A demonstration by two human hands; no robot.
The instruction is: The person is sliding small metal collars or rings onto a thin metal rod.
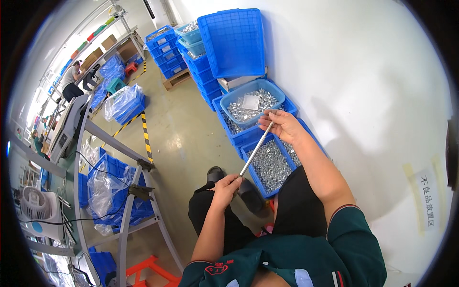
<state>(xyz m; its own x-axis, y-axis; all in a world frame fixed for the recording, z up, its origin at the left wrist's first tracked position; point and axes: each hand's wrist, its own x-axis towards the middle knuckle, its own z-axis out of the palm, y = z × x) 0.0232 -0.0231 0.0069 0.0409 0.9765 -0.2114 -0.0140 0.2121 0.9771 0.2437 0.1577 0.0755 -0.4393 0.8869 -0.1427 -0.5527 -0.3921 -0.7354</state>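
Observation:
A thin silvery metal rod (256,152) slants between my two hands, over the floor and the edge of a blue bin. My left hand (226,190) is closed on its lower end, above my knees. At the upper end my right hand (283,125) pinches the rod between thumb and fingers, beside a light blue tub (231,115). Small shiny metal parts (267,95) fill that tub, with a clear whitish square piece (250,102) lying on them. Under my right forearm, a blue divided bin (258,184) holds many small metal pieces (271,165).
Stacked blue crates (167,57) stand ahead on a wooden pallet (176,80). A large blue bin (232,43) leans upright by the white wall (334,57). To my left are a metal-framed bench (126,225), a white fan (36,203) and an orange-red stool (153,268). People work farther off.

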